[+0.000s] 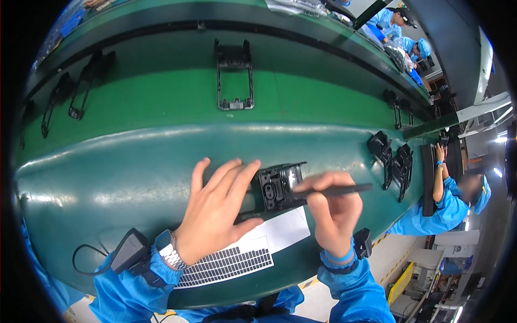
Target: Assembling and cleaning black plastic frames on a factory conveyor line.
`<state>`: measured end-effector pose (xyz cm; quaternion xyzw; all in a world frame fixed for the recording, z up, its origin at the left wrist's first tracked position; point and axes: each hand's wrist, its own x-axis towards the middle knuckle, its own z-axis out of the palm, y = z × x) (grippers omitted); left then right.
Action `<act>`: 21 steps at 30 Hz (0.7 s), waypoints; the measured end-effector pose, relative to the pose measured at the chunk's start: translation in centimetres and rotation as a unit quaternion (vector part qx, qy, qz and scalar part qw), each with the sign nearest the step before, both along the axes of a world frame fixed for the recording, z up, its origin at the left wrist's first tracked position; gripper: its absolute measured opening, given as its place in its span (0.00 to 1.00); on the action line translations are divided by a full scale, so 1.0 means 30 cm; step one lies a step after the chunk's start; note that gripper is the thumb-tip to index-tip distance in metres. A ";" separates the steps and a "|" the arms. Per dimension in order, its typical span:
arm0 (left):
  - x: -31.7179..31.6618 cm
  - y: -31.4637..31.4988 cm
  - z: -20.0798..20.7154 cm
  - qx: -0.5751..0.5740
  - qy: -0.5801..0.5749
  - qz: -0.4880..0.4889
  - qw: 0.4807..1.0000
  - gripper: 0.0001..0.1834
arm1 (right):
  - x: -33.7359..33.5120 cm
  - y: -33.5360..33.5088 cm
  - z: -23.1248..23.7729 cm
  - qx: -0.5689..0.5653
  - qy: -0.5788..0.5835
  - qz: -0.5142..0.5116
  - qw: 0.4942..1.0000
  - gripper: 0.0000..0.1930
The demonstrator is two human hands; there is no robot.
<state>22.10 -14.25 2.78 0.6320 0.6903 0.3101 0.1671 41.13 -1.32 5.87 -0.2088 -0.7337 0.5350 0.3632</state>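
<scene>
A black plastic housing (277, 187) lies on the green bench in front of me, one side of it running under my left hand. My left hand (218, 207) is open, its fingers stretched out beside the housing and its thumb by the near edge. In my right hand (336, 212), fingers closed, is a slim black stick-like tool (347, 190). Its tip end reaches the right part of the housing; the exact contact is hidden by my fingers. Below my left hand lies a white sheet of small black stickers (231, 266), partly covered, with a blank white part (288, 229).
A similar black frame (235, 75) lies on the green strip beyond; several more (89, 86) are at left. Black parts (401, 169) stand at the bench's right. A dark device with a cable (129, 252) is by my left wrist. A co-worker (452, 202) sits at right.
</scene>
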 end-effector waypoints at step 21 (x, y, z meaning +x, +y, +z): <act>-0.061 -0.106 -0.043 0.025 -0.081 -0.018 0.996 0.45 | -0.114 0.007 -0.093 0.024 -0.079 0.057 0.995 0.10</act>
